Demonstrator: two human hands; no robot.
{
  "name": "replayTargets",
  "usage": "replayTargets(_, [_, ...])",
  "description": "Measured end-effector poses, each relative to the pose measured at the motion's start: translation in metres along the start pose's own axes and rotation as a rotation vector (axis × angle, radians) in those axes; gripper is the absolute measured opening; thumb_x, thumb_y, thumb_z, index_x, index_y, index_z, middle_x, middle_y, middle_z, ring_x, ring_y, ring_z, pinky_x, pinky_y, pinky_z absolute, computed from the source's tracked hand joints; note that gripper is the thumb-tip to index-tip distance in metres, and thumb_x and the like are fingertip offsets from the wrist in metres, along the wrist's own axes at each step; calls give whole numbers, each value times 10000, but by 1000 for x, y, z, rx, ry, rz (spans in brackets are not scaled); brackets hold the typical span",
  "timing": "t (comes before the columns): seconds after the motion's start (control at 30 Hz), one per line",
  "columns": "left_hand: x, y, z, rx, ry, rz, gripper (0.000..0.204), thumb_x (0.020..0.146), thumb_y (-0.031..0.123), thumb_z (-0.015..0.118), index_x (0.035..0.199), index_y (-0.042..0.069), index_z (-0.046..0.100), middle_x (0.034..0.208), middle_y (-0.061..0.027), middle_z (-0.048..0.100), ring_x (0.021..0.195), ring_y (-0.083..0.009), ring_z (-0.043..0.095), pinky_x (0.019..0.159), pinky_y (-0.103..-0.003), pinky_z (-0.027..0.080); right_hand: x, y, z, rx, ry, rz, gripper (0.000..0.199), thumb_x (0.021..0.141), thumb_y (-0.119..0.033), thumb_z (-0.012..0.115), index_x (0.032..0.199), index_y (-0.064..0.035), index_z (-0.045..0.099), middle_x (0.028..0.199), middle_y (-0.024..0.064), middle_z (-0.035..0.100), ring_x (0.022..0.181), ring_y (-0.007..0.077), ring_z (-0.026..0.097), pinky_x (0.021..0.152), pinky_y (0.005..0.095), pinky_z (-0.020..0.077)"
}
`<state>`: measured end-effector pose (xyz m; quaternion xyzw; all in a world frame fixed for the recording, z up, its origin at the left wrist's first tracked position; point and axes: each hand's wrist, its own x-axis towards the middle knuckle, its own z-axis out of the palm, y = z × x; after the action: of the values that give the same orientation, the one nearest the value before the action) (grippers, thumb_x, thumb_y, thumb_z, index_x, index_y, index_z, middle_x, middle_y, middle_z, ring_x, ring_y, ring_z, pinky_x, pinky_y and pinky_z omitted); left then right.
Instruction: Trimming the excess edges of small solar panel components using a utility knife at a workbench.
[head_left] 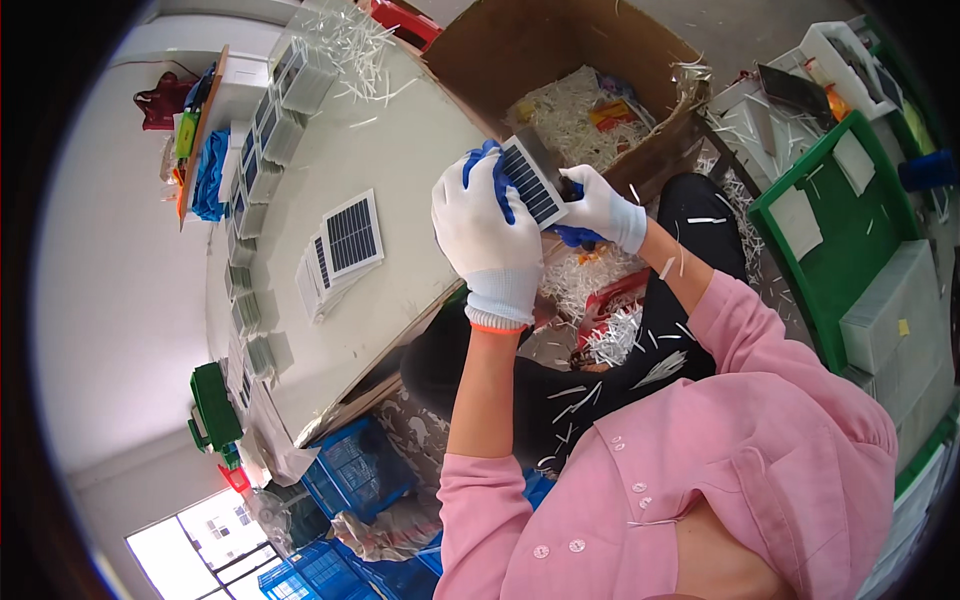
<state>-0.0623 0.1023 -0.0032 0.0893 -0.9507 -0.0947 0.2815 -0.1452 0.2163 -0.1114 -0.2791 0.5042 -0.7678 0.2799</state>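
My left hand point(487, 225), in a white glove with blue palm and fingertips, is closed on a small solar panel point(532, 183) with dark cells and a white border. The panel is tilted above the table's right edge. My right hand point(604, 210), gloved alike, is closed at the panel's right side. Its fingers hold a dark-handled tool point(571, 189), mostly hidden by the glove, so its kind is unclear. A flat grey-brown piece point(541, 152) shows behind the panel's upper edge. Left of my hands, a fanned pile of solar panels point(352, 237) lies on the table.
Stacks of panels point(262, 130) line the far left edge of the pale table point(400, 130). A cardboard box point(640, 40) with white strips stands beyond my hands. To the right is a green crate point(830, 270). Blue crates point(350, 470) sit at lower left. White strips litter my dark trousers.
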Motion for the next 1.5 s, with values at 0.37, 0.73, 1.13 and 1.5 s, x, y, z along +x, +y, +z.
replayTargets(0.37, [3, 10, 5, 98, 20, -29, 426, 744, 74, 694, 1167, 57, 645, 1176, -161, 600, 1119, -368, 546, 961, -464, 449, -29, 29, 36, -235, 401, -161, 367, 856, -115, 736, 1165, -47, 549, 910, 132, 683, 793, 276, 684, 723, 349, 542])
replayTargets(0.73, [3, -5, -10, -72, -60, 38, 491, 758, 127, 738, 1225, 44, 609, 1235, -157, 578, 1162, -378, 525, 1002, -460, 425, 54, 46, 22, 369, 151, 100, 202, 885, -128, 699, 1054, -20, 667, 912, 44, 711, 819, 85, 643, 752, 256, 536])
replayTargets(1.13, [6, 6, 7, 8, 51, -1, 367, 757, 32, 644, 1122, 61, 667, 1139, -139, 627, 1071, -349, 572, 937, -449, 460, -46, 1, -1, -309, -375, -80, 178, 843, -185, 769, 856, -28, 685, 683, 35, 642, 607, 68, 594, 570, 215, 483])
replayTargets(1.5, [3, 7, 2, 113, -29, -16, 404, 764, 94, 687, 1161, 29, 642, 1183, -170, 595, 1109, -374, 544, 958, -478, 445, 34, 42, 50, -293, 475, -385, 332, 858, -153, 711, 1130, -69, 539, 1034, 162, 645, 950, 342, 665, 818, 418, 544])
